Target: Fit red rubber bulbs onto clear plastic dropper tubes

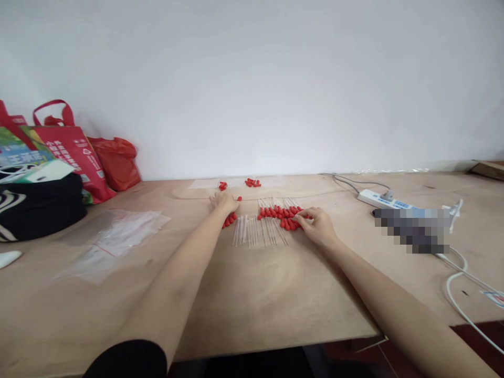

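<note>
Glass droppers with red rubber bulbs (277, 212) lie side by side in rows on the wooden table, bulbs grouped in the middle. A front row of clear glass tubes (252, 231) points toward me. At the right end of the bulbs, my right hand (318, 224) is closed, thumb and forefinger pinched at a red bulb. My left hand (222, 201) is by the left end, its fingers curled down and partly hidden; what they hold, if anything, does not show. One red bulb (239, 199) is beside that hand, and several more (229, 220) lie below its wrist.
Loose red bulbs (252, 182) lie at the back near the wall. Clear plastic bags (114, 241) are on the left, before shopping bags (82, 157) and a black bag (43, 205). A white power strip (378, 199) with cables is at right.
</note>
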### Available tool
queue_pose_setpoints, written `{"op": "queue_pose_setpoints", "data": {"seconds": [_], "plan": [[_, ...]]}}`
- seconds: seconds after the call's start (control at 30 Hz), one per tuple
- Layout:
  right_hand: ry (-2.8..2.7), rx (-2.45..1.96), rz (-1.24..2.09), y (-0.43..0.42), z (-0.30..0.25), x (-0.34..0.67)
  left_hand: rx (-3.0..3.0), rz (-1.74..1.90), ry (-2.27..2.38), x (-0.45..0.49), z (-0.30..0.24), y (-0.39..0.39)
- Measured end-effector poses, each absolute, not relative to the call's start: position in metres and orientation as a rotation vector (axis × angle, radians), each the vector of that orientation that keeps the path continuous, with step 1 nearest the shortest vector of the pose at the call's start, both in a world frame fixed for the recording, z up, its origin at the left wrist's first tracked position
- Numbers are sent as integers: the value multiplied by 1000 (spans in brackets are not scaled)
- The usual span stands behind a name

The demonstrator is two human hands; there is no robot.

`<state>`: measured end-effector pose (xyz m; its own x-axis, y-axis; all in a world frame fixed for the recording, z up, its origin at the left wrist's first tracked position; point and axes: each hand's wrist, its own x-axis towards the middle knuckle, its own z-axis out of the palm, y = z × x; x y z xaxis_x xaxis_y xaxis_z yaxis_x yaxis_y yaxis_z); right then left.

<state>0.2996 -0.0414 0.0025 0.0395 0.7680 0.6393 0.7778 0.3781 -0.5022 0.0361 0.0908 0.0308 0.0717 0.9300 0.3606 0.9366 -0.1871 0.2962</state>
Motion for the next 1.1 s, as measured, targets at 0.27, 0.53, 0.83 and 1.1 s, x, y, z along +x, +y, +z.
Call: {"op": "queue_pose_setpoints", "data": {"seconds": [0.27, 0.53, 0.83, 1.1], "plan": [[-1729, -1548, -170, -39, 3, 285, -2111, -605, -2095, 44, 49, 92], [-1841, -1653, -228, -18, 12, 256, -2047, -793, -1840, -34, 56, 14], [-1885, -1792, -227, -6, 15, 238, -2153, -983, -1947, -61, 23, -24], [-1803, -1722, -213, -14, 13, 237, -2233, -1156, -2153, -63, 13, -19]]}}
